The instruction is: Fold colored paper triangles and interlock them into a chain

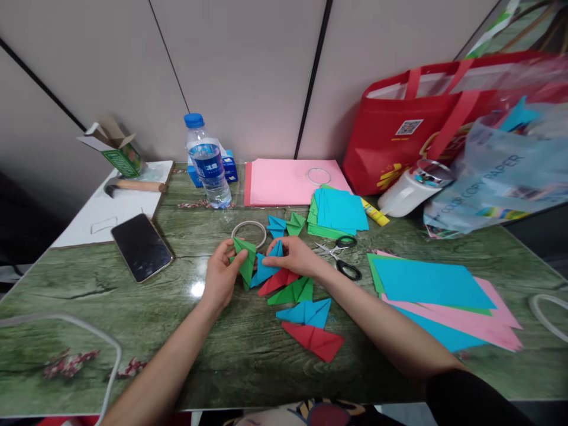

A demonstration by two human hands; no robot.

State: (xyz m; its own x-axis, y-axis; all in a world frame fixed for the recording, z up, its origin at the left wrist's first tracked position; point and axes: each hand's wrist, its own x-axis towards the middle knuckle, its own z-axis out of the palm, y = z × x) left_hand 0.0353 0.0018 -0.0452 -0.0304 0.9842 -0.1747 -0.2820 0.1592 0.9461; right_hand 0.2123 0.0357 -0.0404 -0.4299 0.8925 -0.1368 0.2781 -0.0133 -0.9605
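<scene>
My left hand (222, 271) pinches a green folded paper piece (247, 266) between thumb and fingers. Close against it, my right hand (290, 255) grips a blue folded paper piece (265, 270); whether the two pieces are joined I cannot tell. Below my right hand lies a slanting row of folded pieces: a red one (278, 280), a green one (295, 291), a blue one (308, 312) and another red one (316, 341). Behind my hands lie a small blue piece (276, 225), a small green piece (295, 223) and a metal ring (244, 225).
Scissors (341, 256) and a stack of blue and green squares (339, 210) lie to the right, beyond them coloured sheets (435, 284). A water bottle (209, 165), pink paper (284, 181) and red bag (381, 130) stand behind. A phone (141, 247) and hammer (135, 186) lie left.
</scene>
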